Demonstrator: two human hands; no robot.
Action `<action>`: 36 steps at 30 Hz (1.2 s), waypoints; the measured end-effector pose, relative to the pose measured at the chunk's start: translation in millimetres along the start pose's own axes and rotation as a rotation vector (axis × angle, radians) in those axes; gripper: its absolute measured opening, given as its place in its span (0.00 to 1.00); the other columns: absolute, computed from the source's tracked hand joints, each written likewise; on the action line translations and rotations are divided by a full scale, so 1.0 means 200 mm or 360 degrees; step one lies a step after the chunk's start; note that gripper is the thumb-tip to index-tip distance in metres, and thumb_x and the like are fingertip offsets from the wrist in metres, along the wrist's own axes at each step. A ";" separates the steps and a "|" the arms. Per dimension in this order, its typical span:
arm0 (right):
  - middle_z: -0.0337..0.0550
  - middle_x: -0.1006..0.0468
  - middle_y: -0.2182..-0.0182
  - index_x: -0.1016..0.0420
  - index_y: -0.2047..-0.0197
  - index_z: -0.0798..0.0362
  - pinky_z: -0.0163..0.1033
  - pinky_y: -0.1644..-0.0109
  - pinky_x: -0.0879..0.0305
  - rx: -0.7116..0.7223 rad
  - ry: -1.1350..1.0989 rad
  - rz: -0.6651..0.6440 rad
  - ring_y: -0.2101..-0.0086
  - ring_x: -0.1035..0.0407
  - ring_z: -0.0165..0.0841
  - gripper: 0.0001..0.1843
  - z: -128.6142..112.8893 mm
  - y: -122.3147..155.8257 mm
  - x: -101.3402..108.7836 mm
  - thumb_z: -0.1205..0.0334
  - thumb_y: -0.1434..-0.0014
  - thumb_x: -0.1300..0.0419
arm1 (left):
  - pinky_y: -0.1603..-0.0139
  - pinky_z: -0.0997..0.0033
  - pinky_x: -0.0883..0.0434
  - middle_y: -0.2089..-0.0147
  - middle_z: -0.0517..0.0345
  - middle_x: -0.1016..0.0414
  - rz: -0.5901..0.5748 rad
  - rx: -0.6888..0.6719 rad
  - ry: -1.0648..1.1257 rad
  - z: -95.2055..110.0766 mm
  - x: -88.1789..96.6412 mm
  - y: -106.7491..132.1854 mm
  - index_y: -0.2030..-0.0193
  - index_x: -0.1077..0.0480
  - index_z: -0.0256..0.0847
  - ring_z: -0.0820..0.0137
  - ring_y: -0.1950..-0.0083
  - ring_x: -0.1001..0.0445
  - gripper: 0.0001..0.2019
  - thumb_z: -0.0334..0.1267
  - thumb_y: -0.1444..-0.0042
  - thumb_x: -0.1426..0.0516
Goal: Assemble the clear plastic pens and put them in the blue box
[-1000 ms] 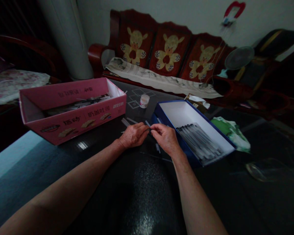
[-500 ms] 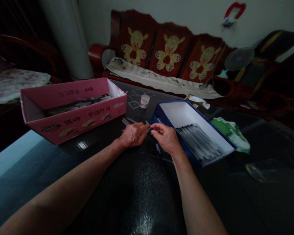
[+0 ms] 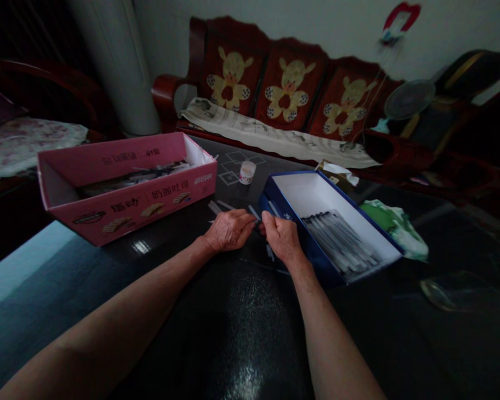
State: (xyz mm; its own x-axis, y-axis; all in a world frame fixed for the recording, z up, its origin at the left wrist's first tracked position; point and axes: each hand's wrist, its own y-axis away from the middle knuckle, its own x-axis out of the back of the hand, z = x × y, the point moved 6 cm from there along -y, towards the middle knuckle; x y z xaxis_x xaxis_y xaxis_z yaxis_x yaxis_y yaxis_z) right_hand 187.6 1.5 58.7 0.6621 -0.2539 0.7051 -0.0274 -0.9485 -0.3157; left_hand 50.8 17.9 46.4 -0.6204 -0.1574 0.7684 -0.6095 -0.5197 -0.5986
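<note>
My left hand (image 3: 232, 230) is closed, its fingertips pinching one end of a thin pen-like piece between the hands. My right hand (image 3: 281, 238) is closed around the other end, thumb on top. Fingers hide most of the piece, and the light is dim. Clear pen tubes (image 3: 214, 208) lie on the dark table just past my left hand. Close beyond my right hand stands a blue box (image 3: 333, 194) with a white inside, holding a row of clear pens (image 3: 337, 239) with dark ends. Another short clear piece (image 3: 270, 253) lies under my right hand.
On the left stands a long pink box (image 3: 162, 200) with loose thin parts inside. A small white tub (image 3: 247, 173) sits behind my hands. Right of the blue box lies a green and white plastic packet (image 3: 395, 228). A wooden sofa (image 3: 166, 94) stands beyond the table (image 3: 183, 333).
My right hand has turned and its fingers have curled in, from a fingertip pinch to a closed grip with the thumb up. My left hand has barely moved.
</note>
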 end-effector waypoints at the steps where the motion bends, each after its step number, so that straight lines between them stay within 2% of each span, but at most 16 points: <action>1: 0.44 0.23 0.78 0.26 0.74 0.51 0.35 0.68 0.38 -0.0009 -0.0019 0.0012 0.74 0.29 0.33 0.24 0.00 0.00 0.01 0.49 0.36 0.53 | 0.65 0.69 0.28 0.67 0.52 0.27 -0.0007 0.0002 0.0001 0.00 0.00 0.00 0.56 0.28 0.34 0.68 0.65 0.27 0.15 0.37 0.36 0.54; 4: 0.41 0.22 0.74 0.26 0.67 0.52 0.34 0.69 0.38 0.0039 -0.0135 -0.0016 0.74 0.30 0.32 0.14 -0.02 0.00 0.02 0.53 0.41 0.47 | 0.66 0.69 0.28 0.67 0.52 0.27 -0.0009 0.0019 -0.0004 -0.01 0.00 0.00 0.55 0.28 0.34 0.68 0.65 0.27 0.15 0.37 0.36 0.54; 7: 0.40 0.23 0.74 0.27 0.66 0.53 0.33 0.69 0.38 0.0101 -0.0175 -0.0078 0.74 0.31 0.31 0.10 -0.04 0.00 0.02 0.56 0.45 0.44 | 0.65 0.69 0.28 0.67 0.52 0.27 0.0001 0.0021 -0.0007 0.00 0.00 0.00 0.56 0.28 0.34 0.68 0.65 0.26 0.15 0.37 0.36 0.54; 14: 0.42 0.26 0.80 0.30 0.78 0.52 0.35 0.69 0.42 0.0031 0.0068 -0.0023 0.74 0.32 0.33 0.25 -0.01 0.00 -0.01 0.48 0.36 0.54 | 0.65 0.69 0.28 0.67 0.52 0.27 -0.0011 -0.0002 -0.0013 0.00 0.00 0.00 0.57 0.28 0.34 0.68 0.65 0.27 0.15 0.37 0.36 0.54; 18: 0.40 0.25 0.77 0.27 0.69 0.52 0.34 0.69 0.41 0.0047 -0.0074 -0.0060 0.75 0.32 0.31 0.17 -0.03 0.01 0.00 0.50 0.39 0.49 | 0.66 0.69 0.29 0.67 0.51 0.27 -0.0010 0.0008 -0.0028 0.00 0.00 0.00 0.56 0.28 0.34 0.68 0.66 0.27 0.15 0.37 0.36 0.54; 20: 0.39 0.25 0.77 0.27 0.68 0.52 0.33 0.70 0.41 0.0097 -0.0097 -0.0094 0.76 0.33 0.31 0.14 -0.04 0.01 0.00 0.53 0.41 0.47 | 0.66 0.70 0.29 0.67 0.52 0.27 -0.0013 0.0017 -0.0029 0.00 0.00 0.00 0.56 0.28 0.35 0.68 0.66 0.27 0.15 0.37 0.36 0.54; 24: 0.40 0.26 0.80 0.29 0.76 0.52 0.34 0.70 0.43 0.0117 0.0038 -0.0065 0.76 0.33 0.31 0.21 -0.03 0.01 -0.02 0.51 0.38 0.51 | 0.67 0.69 0.29 0.68 0.52 0.28 -0.0014 0.0007 -0.0029 0.00 0.00 0.00 0.56 0.28 0.35 0.68 0.66 0.27 0.15 0.38 0.36 0.54; 27: 0.43 0.25 0.80 0.29 0.78 0.52 0.35 0.69 0.43 0.0060 0.0064 -0.0016 0.75 0.32 0.32 0.26 -0.01 0.00 -0.01 0.48 0.36 0.54 | 0.66 0.68 0.29 0.68 0.52 0.28 -0.0021 -0.0007 -0.0021 0.01 0.00 0.00 0.56 0.28 0.35 0.68 0.66 0.27 0.15 0.37 0.36 0.54; 32: 0.39 0.26 0.80 0.27 0.72 0.52 0.34 0.71 0.43 0.0139 0.0016 -0.0096 0.76 0.33 0.31 0.19 -0.04 0.01 -0.01 0.52 0.38 0.50 | 0.67 0.69 0.29 0.68 0.51 0.28 -0.0015 -0.0006 -0.0021 0.01 0.00 0.00 0.56 0.28 0.34 0.68 0.66 0.27 0.15 0.38 0.36 0.54; 36: 0.41 0.27 0.82 0.31 0.79 0.51 0.35 0.70 0.44 0.0083 0.0106 -0.0025 0.77 0.33 0.31 0.24 -0.03 0.00 -0.02 0.49 0.37 0.52 | 0.67 0.69 0.29 0.68 0.52 0.28 -0.0010 -0.0018 -0.0007 0.01 0.00 0.00 0.56 0.28 0.34 0.68 0.66 0.27 0.15 0.37 0.36 0.54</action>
State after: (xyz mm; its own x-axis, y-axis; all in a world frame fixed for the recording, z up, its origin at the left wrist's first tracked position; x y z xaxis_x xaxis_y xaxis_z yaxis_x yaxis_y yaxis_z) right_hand 181.1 0.9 58.7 0.6109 -0.2526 0.7504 0.0229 -0.9417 -0.3356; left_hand 51.9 16.1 47.8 -0.6144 -0.1577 0.7731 -0.6191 -0.5111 -0.5963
